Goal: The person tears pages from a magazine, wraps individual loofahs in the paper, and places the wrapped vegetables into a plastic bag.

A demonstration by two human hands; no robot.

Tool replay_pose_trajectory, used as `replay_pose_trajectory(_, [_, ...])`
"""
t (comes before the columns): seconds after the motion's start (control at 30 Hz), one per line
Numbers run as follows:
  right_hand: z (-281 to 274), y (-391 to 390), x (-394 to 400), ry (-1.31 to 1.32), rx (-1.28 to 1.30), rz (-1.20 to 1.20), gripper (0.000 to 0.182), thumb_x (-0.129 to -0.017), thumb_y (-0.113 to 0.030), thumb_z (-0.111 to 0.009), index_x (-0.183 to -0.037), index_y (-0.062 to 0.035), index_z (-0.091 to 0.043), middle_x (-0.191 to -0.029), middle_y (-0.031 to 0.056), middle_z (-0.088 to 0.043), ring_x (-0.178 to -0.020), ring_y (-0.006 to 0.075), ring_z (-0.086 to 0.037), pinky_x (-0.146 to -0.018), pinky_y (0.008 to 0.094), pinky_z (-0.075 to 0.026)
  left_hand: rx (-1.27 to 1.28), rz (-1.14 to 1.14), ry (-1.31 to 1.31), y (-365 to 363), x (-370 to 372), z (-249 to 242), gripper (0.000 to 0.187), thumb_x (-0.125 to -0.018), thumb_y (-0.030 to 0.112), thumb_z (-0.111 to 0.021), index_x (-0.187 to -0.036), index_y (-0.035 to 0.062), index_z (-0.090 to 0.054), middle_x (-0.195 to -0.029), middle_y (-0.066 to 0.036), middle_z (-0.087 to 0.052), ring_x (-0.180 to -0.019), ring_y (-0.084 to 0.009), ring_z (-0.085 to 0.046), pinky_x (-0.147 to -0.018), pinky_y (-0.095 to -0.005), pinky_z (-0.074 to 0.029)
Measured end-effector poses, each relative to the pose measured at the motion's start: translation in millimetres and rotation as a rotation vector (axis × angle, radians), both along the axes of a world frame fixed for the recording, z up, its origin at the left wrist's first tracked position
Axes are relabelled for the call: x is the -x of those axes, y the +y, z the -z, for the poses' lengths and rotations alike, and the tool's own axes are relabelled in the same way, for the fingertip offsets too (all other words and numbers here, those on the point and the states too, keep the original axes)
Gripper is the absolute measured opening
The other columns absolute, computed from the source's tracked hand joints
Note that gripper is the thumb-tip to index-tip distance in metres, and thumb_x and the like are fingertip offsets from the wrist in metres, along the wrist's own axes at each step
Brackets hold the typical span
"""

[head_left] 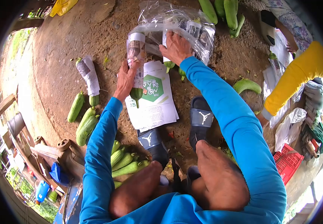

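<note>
Bare dirt ground [72, 41]. On it: stack of printed paper sheets [154, 106], loose green gourds [85, 123] at left, one paper-wrapped gourd [88, 78] apart, more gourds [225, 11] at top, clear plastic bags [176, 22], red crate [288, 160].

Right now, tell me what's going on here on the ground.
A person in blue sleeves squats over a dirt floor. The left hand grips a paper-wrapped green gourd held upright over a stack of printed sheets. The right hand presses on a clear plastic bag that holds more wrapped gourds. Loose unwrapped gourds lie to the left, with one already wrapped gourd beside them. Another person's yellow sleeve reaches in at the right.
</note>
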State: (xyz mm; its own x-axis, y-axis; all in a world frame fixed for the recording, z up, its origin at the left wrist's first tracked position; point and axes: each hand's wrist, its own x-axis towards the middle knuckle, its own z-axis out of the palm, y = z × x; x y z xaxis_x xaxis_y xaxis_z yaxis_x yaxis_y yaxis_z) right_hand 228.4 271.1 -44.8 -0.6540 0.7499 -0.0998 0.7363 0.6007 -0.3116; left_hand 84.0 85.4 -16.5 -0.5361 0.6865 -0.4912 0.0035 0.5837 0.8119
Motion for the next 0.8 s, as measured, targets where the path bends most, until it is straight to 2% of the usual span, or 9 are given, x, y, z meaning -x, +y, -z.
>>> replay_pose_trajectory(0.2, [-2, 19, 1, -0.111, -0.078, -0.063, 0.075, -0.085, -0.047, -0.064, -0.133, 0.0060, -0.046, -0.121, 0.0243, -0.061, -0.102, 0.0428, -0.065, -0.086, 0.0490, -0.055, -0.109, 0.079, 0.038, -8, -23, -12, 0.046, -0.093, 0.038, -0.066, -0.116, -0.0005, -0.056, -0.097, -0.011, -0.063, -0.083, -0.0135, -0.055, -0.073, -0.0309, -0.047])
replay_pose_trajectory(0.27, [-13, 25, 1, -0.067, 0.031, 0.067, 0.056, -0.075, -0.036, -0.072, -0.113, 0.0023, -0.056, -0.110, 0.0210, -0.067, -0.098, 0.0375, -0.069, -0.079, 0.0425, -0.058, -0.114, 0.101, -0.074, -4, -26, -11, 0.048, -0.092, 0.040, -0.066, -0.117, -0.0003, -0.055, -0.100, -0.011, -0.063, -0.085, -0.0133, -0.054, -0.075, -0.0307, -0.047])
replay_pose_trajectory(0.33, [-27, 28, -1, -0.115, 0.097, 0.070, 0.055, -0.074, -0.034, -0.070, -0.113, 0.0030, -0.058, -0.109, 0.0237, -0.069, -0.100, 0.0369, -0.070, -0.082, 0.0427, -0.058, -0.167, 0.140, -0.048, 4, -21, 8, 0.051, -0.092, 0.043, -0.067, -0.116, -0.0007, -0.055, -0.099, -0.010, -0.062, -0.085, -0.0141, -0.053, -0.075, -0.0312, -0.047])
replay_pose_trajectory(0.4, [-31, 30, -4, -0.176, 0.119, 0.066, 0.059, -0.075, -0.039, -0.068, -0.113, 0.0044, -0.059, -0.108, 0.0242, -0.070, -0.098, 0.0379, -0.070, -0.082, 0.0451, -0.058, -0.186, 0.206, -0.057, 19, -23, 10, 0.054, -0.091, 0.046, -0.066, -0.116, -0.0013, -0.055, -0.098, -0.011, -0.062, -0.086, -0.0160, -0.053, -0.076, -0.0325, -0.047])
replay_pose_trajectory(0.43, [-29, 34, -7, -0.182, 0.147, 0.048, 0.074, -0.078, -0.049, -0.067, -0.124, 0.0074, -0.053, -0.107, 0.0284, -0.069, -0.099, 0.0438, -0.068, -0.086, 0.0497, -0.055, -0.155, 0.211, -0.057, 26, -20, 21, 0.057, -0.090, 0.048, -0.066, -0.117, -0.0016, -0.055, -0.099, -0.012, -0.063, -0.090, -0.0180, -0.056, -0.079, -0.0336, -0.047])
replay_pose_trajectory(0.53, [-23, 36, -9, -0.158, 0.122, 0.078, 0.066, -0.077, -0.047, -0.065, -0.116, 0.0062, -0.059, -0.109, 0.0256, -0.069, -0.100, 0.0388, -0.069, -0.085, 0.0463, -0.056, -0.139, 0.201, -0.058, 55, -20, 28, 0.059, -0.089, 0.049, -0.066, -0.116, -0.0018, -0.056, -0.100, -0.014, -0.064, -0.091, -0.0202, -0.058, -0.081, -0.0346, -0.047])
replay_pose_trajectory(0.67, [-13, 35, -17, -0.125, 0.020, 0.099, 0.070, -0.078, -0.051, -0.064, -0.116, 0.0078, -0.059, -0.109, 0.0276, -0.069, -0.099, 0.0398, -0.070, -0.084, 0.0474, -0.056, -0.142, 0.196, 0.061, 92, -23, 39, 0.063, -0.088, 0.052, -0.064, -0.116, -0.0036, -0.057, -0.103, -0.020, -0.067, -0.093, -0.0266, -0.064, -0.082, -0.0394, -0.050])
replay_pose_trajectory(0.7, [-12, 37, -19, -0.114, 0.053, 0.079, 0.071, -0.079, -0.051, -0.064, -0.116, 0.0090, -0.059, -0.108, 0.0284, -0.069, -0.099, 0.0410, -0.069, -0.085, 0.0477, -0.056, -0.171, 0.190, 0.029, 98, -23, 45, 0.065, -0.087, 0.053, -0.064, -0.117, -0.0038, -0.056, -0.104, -0.024, -0.068, -0.095, -0.0337, -0.066, -0.082, -0.0419, -0.051])
replay_pose_trajectory(0.8, [-34, 40, -20, -0.146, 0.195, 0.082, 0.071, -0.080, -0.051, -0.064, -0.116, 0.0104, -0.058, -0.108, 0.0296, -0.068, -0.100, 0.0429, -0.068, -0.088, 0.0479, -0.055, -0.256, 0.179, -0.002, 107, -21, 72, 0.065, -0.087, 0.053, -0.064, -0.116, -0.0040, -0.056, -0.103, -0.027, -0.067, -0.097, -0.0399, -0.066, -0.083, -0.0439, -0.050])
